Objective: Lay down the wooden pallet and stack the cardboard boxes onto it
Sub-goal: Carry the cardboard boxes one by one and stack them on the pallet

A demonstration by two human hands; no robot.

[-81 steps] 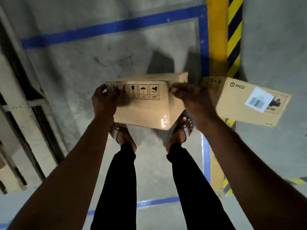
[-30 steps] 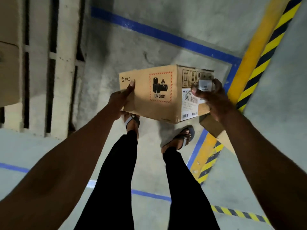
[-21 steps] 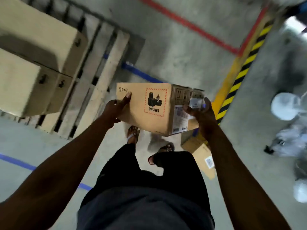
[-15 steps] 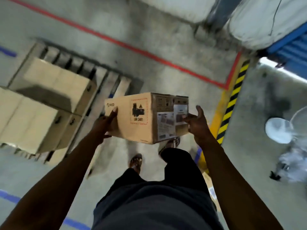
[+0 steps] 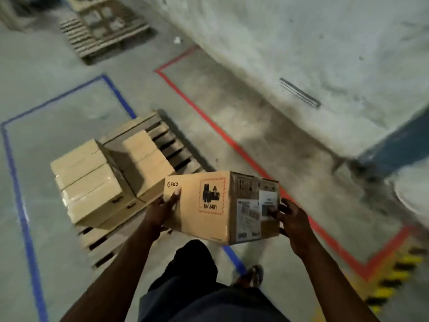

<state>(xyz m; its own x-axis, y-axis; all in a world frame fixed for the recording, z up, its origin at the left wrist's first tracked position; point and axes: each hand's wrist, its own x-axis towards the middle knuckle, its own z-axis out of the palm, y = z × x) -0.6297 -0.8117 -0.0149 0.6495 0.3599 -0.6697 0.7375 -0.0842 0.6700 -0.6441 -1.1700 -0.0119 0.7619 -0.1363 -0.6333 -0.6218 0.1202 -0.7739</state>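
Left hand (image 5: 162, 211) has its fingers (image 5: 174, 196) pressed flat up the left end of a brown cardboard box printed with "PICO" and a red-bordered "UN 3481" battery mark (image 5: 209, 203), palm cupping the lower edge. Right hand (image 5: 293, 220) is clamped on the opposite end, fingers spread over the white barcode labels (image 5: 267, 203), thumb side wrapping the bottom corner. So the box is squeezed between both hands, held in the air at about waist height, tilted a bit with its right end lower, and touching nothing else.

Just beyond the left hand, down on the floor, sits the pale wooden slatted pallet (image 5: 176, 149), lying flat. It already carries a stack of plain tan cardboard boxes (image 5: 92, 184): a taller block on the near-left part and a lower row (image 5: 144, 156) right beside it toward the middle. The far-right slats of the pallet are bare. The held box hangs near that stack, overlapping its right edge from this angle but clearly above it, not resting on it.

Around the pallet runs a blue tape rectangle (image 5: 16, 182) on the grey concrete floor (image 5: 58, 117). A red tape line (image 5: 220, 131) marks the next bay to the right, with yellow-black hazard striping (image 5: 394, 282) at the lower right. Another pallet (image 5: 104, 24) sits blurry in the far top left. The person's dark trousers (image 5: 199, 287) and one sandalled foot (image 5: 253, 275) show below the box.
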